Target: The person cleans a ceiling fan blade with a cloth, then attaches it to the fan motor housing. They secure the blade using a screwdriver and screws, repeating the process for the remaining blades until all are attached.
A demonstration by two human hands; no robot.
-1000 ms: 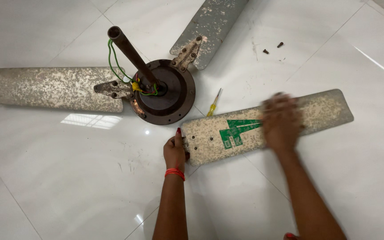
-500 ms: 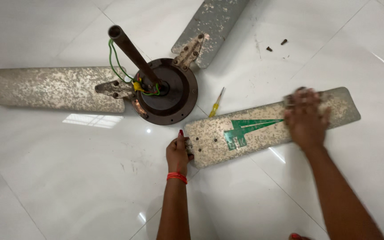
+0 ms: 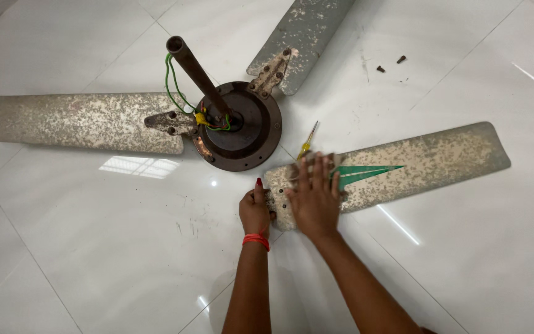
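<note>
Right hand [image 3: 314,196] slid inward, speckled loose fan blade [image 3: 421,164], green arrow sticker [image 3: 360,174]

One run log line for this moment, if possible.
left hand: grips loose fan blade end | right hand: flat on blade | screwdriver: on floor

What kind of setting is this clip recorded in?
Probably an indoor room used for a repair job: glossy white floor tiles, a dismantled ceiling fan motor with a loose blade, and a screwdriver lying beside it.
</note>
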